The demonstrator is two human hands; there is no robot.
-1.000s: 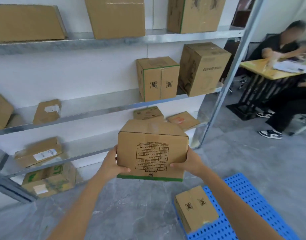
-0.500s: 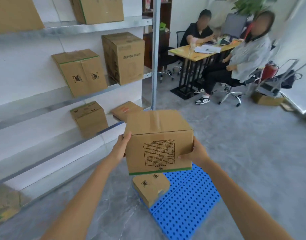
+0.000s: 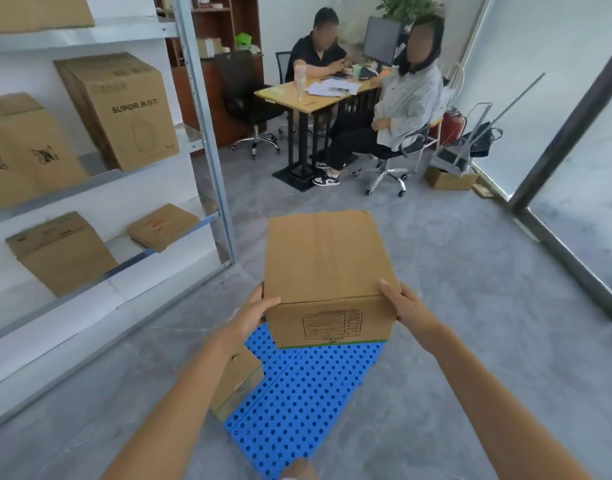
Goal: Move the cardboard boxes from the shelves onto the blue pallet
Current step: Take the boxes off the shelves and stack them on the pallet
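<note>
**Box now over the pallet**

Since half a second ago the view has swung right; the box [image 3: 327,275], clasped between left hand [image 3: 254,311] and right hand [image 3: 403,308], now hangs above the blue pallet [image 3: 297,400]. Another box [image 3: 237,375] sits at the pallet's left edge, partly behind the left forearm. Shelves [image 3: 100,181] stand left.

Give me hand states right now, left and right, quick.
Left hand: closed on the cardboard box, gripping its left side.
Right hand: closed on the same box, gripping its right side, above the blue pallet.
</note>
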